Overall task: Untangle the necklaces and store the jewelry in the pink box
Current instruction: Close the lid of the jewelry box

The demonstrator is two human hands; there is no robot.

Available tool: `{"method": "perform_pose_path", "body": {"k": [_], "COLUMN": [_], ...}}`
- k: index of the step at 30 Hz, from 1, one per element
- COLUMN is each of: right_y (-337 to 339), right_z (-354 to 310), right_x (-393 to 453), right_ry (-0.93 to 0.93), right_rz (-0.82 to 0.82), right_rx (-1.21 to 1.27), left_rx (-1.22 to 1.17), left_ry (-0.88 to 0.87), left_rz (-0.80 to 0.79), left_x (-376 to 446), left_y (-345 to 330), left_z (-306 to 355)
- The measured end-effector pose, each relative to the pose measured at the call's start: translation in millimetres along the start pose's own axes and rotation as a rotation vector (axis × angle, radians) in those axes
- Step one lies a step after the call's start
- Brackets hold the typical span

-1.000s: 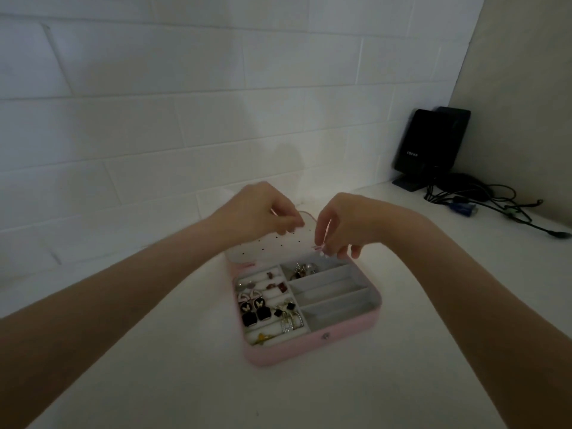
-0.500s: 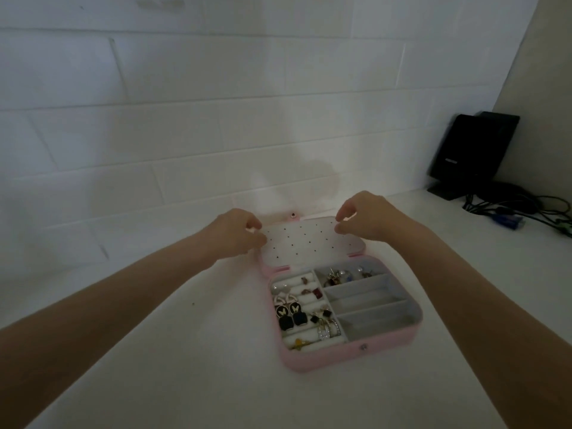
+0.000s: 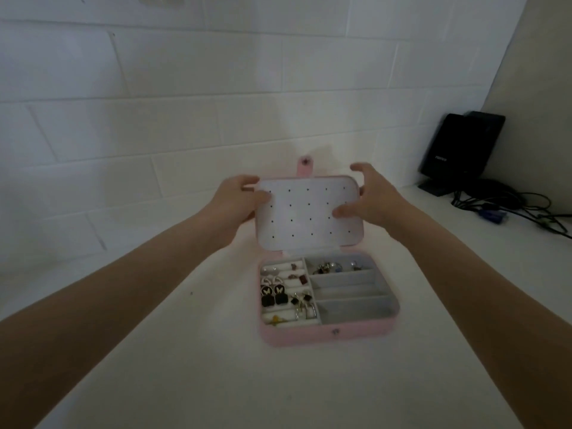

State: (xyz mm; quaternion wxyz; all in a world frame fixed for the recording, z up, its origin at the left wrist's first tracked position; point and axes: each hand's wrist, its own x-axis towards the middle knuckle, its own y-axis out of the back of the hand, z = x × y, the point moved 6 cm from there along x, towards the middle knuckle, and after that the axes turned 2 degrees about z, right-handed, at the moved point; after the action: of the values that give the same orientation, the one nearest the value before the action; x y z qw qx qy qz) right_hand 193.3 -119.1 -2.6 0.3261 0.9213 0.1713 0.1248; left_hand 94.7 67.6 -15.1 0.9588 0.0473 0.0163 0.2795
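Note:
The pink box (image 3: 309, 335) lies open on the white counter. Its lid (image 3: 309, 215), white inside with rows of small holes, is raised up from the hinge. My left hand (image 3: 238, 199) grips the lid's left edge, thumb on the inner face. My right hand (image 3: 368, 196) holds the right edge, thumb on the inner face and fingers curled behind. Earrings and rings (image 3: 288, 294) fill the left slots, and a few pieces (image 3: 334, 267) lie in the top right compartment. The lower right compartments are bare grey. No necklace is visible.
A white brick wall (image 3: 185, 119) stands just behind the box. At the far right corner are a black device (image 3: 458, 150) and a tangle of dark cables (image 3: 510, 209) with a blue plug.
Both hands left the small item they pinched above the box and moved apart to the lid's sides. The lid has swung up from lying flat. The view shifted.

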Motion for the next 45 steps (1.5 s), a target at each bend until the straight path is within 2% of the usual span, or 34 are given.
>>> {"method": "perform_pose_path", "body": {"k": [2, 5, 7, 11, 16, 19, 23, 29, 33, 36, 45], "right_y": [4, 11, 19, 25, 16, -6, -11, -28, -32, -31, -30], "right_z": [-17, -31, -42, -67, -60, -38, -27, -24, -16, -15, -13], "right_x": [-6, -16, -25, -56, -105, -128, -139, -139, -137, -135, -136], "right_ry": [0.105, 0.146, 0.204, 0.384, 0.478, 0.461, 0.417, 0.393, 0.397, 0.412, 0.444], "right_rz": [0.000, 0.034, 0.093, 0.085, 0.003, -0.155, -0.288, -0.290, -0.217, -0.236, -0.208], "right_rx": [-0.217, -0.406, -0.461, -0.408, -0.623, -0.733, -0.763, -0.557, -0.484, -0.459, -0.508], "left_rx": [0.145, 0.362, 0.456, 0.630, 0.900, 1.068, 1.103, 1.070, 1.220, 1.278, 1.279], "left_ry": [-0.170, -0.384, -0.471, -0.668, -0.864, -0.875, -0.787, -0.655, -0.710, -0.730, -0.742], "left_rz": [-0.004, 0.018, 0.011, -0.021, -0.168, -0.317, -0.446, -0.344, -0.264, -0.253, -0.258], "left_x": [-6, -18, -28, -61, -113, -131, -138, -133, -131, -129, -132], "left_y": [-1, 5, 7, 4, -4, -9, -12, -29, -40, -45, -44], "left_z": [15, 30, 36, 49, 32, 5, -13, -7, -4, 2, 4]}}
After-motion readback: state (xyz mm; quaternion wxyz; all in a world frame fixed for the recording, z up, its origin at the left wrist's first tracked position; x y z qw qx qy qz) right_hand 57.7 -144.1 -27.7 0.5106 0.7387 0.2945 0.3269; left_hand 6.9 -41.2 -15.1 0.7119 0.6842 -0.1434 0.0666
